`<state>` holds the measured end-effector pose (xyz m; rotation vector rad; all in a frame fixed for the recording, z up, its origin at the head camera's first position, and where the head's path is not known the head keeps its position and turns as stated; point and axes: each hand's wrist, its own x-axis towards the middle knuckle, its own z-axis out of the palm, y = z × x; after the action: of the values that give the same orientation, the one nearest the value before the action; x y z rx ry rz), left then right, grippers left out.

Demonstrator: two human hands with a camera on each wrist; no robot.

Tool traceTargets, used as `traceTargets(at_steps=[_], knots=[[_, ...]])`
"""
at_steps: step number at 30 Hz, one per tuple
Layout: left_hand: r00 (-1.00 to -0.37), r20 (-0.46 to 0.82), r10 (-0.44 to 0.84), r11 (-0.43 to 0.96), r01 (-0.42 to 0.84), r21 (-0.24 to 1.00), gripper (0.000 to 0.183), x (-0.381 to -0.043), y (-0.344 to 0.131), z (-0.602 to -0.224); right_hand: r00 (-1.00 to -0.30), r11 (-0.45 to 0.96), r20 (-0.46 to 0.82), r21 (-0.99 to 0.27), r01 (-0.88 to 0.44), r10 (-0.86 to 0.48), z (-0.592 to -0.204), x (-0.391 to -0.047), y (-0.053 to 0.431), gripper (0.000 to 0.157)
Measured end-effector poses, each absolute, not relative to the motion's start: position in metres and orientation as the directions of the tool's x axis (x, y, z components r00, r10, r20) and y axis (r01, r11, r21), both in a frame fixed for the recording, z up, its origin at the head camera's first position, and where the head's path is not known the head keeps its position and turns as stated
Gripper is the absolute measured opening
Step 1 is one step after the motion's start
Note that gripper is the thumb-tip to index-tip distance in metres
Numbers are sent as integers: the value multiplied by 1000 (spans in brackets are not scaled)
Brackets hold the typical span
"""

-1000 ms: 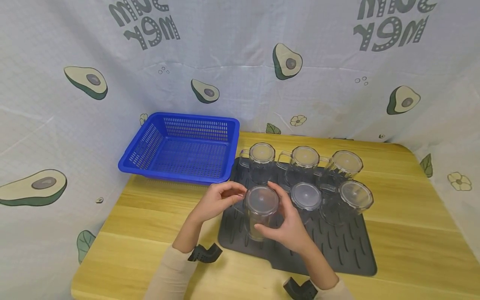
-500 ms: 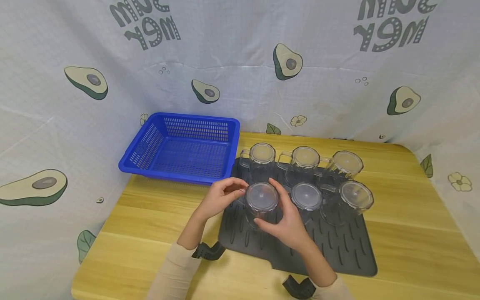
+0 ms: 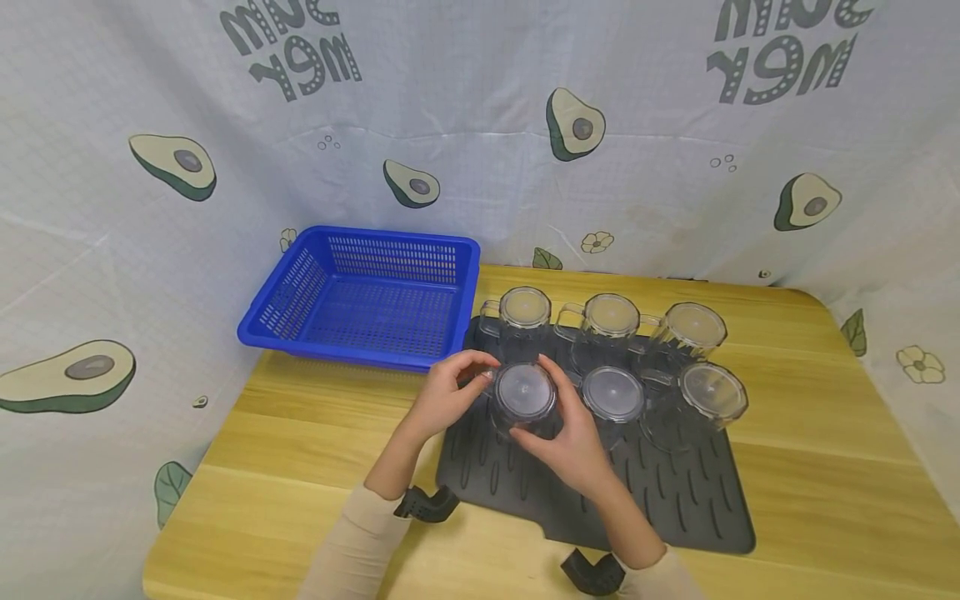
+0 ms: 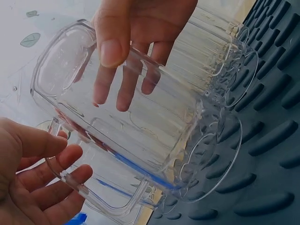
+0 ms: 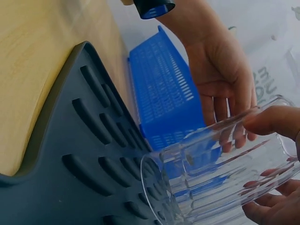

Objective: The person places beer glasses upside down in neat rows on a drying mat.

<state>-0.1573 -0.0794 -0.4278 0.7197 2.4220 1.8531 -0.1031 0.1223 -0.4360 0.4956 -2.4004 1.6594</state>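
A clear glass mug (image 3: 525, 392) is upside down over the front left of the dark drying mat (image 3: 517, 492). My left hand (image 3: 446, 396) pinches its handle, and my right hand (image 3: 573, 442) grips its body from the right. In the left wrist view, the thumb and fingers of the left hand (image 4: 40, 178) are at the handle, while the right hand (image 4: 145, 28) spans the glass mug (image 4: 126, 108). The mug's rim is down at the mat's ridges; whether it touches all round I cannot tell. The right wrist view shows the glass mug (image 5: 220, 173) tilted in that camera's frame.
Several more upside-down glass mugs stand on the mat, including one just right (image 3: 612, 394) of the held mug and one behind it (image 3: 525, 307). A blue plastic basket (image 3: 360, 358) is at the back left of the wooden table (image 3: 300, 433). A patterned curtain (image 3: 480, 167) hangs behind.
The held glass mug has shifted slightly away from me and its side shows less from above. Both hands have moved with it, keeping their holds. The other mugs and the basket have stayed put.
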Motion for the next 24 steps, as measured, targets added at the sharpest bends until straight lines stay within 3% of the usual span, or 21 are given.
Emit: traceTargets(at_steps=[8, 24], knots=[[-898, 301, 322, 298, 397, 868, 19, -163, -76, -437, -937, 327, 312, -879, -347, -154, -439, -107, 120, 103], [-921, 264, 287, 340, 356, 871, 21, -165, -73, -438, -932, 362, 336, -859, -363, -138, -446, -108, 119, 99]])
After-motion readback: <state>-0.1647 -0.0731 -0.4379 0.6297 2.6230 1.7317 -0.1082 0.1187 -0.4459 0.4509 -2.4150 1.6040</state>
